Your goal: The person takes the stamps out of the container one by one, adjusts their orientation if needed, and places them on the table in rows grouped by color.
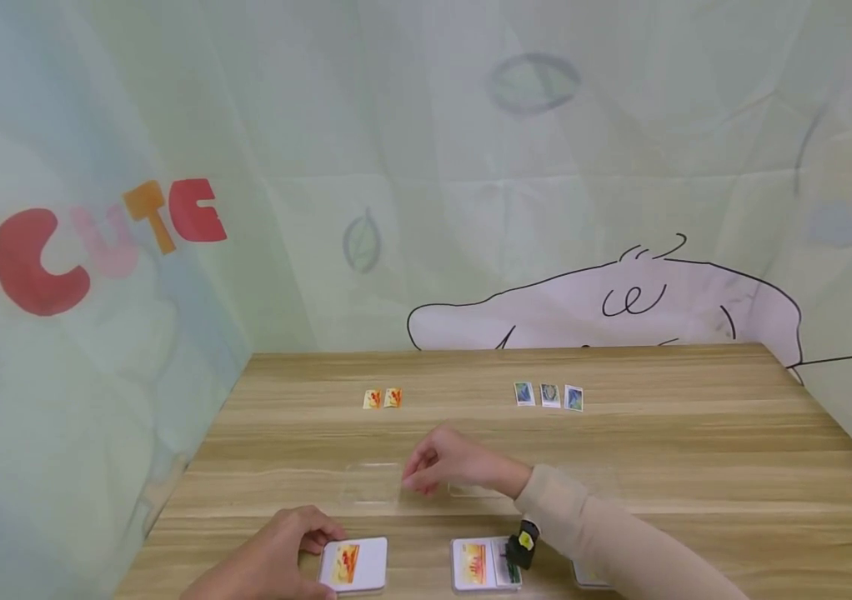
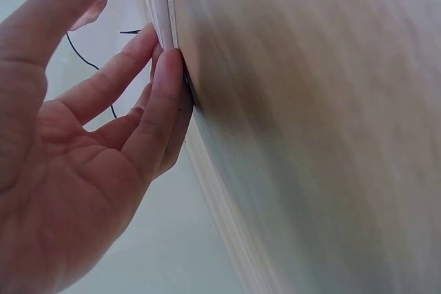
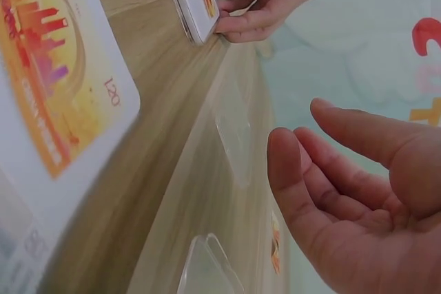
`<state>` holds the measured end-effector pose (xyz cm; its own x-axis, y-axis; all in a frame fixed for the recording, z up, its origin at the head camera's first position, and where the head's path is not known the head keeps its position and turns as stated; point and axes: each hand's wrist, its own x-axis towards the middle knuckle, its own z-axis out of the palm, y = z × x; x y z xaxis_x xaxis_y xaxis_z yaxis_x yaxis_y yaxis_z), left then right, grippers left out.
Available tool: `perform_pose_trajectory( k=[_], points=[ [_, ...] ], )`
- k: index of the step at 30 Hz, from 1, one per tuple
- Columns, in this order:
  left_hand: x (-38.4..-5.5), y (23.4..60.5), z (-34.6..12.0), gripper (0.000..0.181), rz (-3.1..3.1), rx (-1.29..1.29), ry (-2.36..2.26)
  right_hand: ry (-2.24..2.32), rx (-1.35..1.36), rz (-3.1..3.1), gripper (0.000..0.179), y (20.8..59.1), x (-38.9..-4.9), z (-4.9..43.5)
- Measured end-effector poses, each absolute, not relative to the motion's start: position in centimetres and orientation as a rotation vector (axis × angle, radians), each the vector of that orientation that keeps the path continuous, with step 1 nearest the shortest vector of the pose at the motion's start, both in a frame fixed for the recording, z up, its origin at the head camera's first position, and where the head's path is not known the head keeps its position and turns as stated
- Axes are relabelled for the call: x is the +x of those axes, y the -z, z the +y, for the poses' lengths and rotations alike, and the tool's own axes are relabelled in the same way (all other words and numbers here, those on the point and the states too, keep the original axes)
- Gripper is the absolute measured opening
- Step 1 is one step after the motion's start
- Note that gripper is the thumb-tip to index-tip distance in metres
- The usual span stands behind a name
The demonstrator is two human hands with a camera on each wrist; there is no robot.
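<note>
At the table's near left, my left hand (image 1: pixel 279 550) holds the left edge of a white card stack (image 1: pixel 372 567) bearing an orange stamp picture. In the left wrist view its fingers (image 2: pixel 165 77) touch the side of the stack. Over the middle of the table is my right hand (image 1: pixel 444 462), its fingers loosely bent with a gap between thumb and fingertips and nothing held. Below it lies a clear plastic piece (image 1: pixel 372 483). A second clear piece (image 1: pixel 463 491) is partly hidden beneath the right wrist.
Another white card stack (image 1: pixel 473 565), with orange and dark stamp pictures, lies by the right forearm. A third stack (image 1: pixel 589 577) is mostly covered by the sleeve. Two orange stamps (image 1: pixel 393 398) and three bluish stamps (image 1: pixel 549 395) lie toward the table's back.
</note>
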<state>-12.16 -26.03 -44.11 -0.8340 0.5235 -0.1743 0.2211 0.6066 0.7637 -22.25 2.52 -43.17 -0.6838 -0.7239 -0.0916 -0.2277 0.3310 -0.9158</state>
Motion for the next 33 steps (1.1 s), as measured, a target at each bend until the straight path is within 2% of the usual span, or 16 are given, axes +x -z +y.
perform_pose_trajectory(
  k=[33],
  points=[
    [-12.4, 44.0, -25.9, 0.052, 2.462, 0.58, -1.048, 1.379, -0.84, 2.048, 0.005, 43.9, -20.6, -0.7]
  ],
)
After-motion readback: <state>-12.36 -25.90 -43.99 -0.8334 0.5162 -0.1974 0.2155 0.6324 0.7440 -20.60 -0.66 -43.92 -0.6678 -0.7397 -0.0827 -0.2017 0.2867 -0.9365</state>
